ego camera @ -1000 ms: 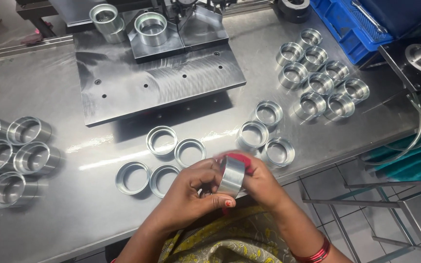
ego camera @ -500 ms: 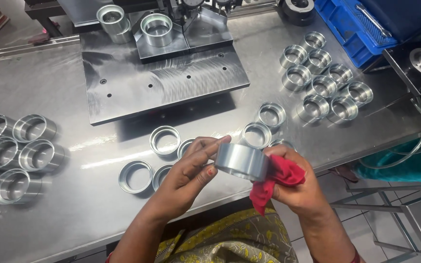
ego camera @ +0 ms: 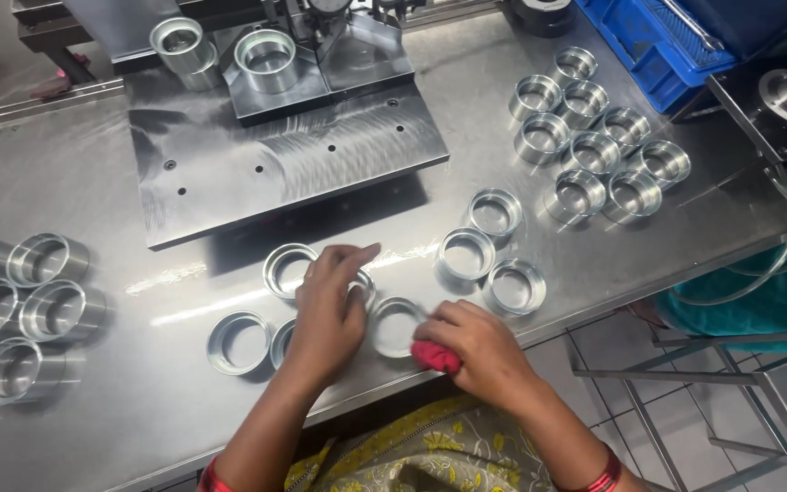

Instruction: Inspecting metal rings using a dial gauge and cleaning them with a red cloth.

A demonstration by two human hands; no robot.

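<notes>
My left hand (ego camera: 328, 308) reaches forward over a cluster of short metal rings on the steel table (ego camera: 75, 182). Its fingers are spread and rest on one ring (ego camera: 362, 286), which is mostly hidden under them. My right hand (ego camera: 482, 351) is closed around a crumpled red cloth (ego camera: 434, 356) near the table's front edge. Between the two hands another metal ring (ego camera: 394, 326) lies flat on the table, just left of the cloth. More loose rings lie close by, one (ego camera: 286, 269) above my left hand and one (ego camera: 238, 342) to its left.
A thick steel plate (ego camera: 275, 159) with a fixture holding two rings (ego camera: 269, 56) stands at the back. Several rings are grouped at the right (ego camera: 594, 150) and the left (ego camera: 20, 305). A blue crate (ego camera: 649, 36), a clear hose (ego camera: 781, 255) and a metal frame (ego camera: 685, 383) are on the right.
The ring held up between both hands is down on the table. My left hand has moved forward onto the ring cluster. My right hand has dropped with the red cloth.
</notes>
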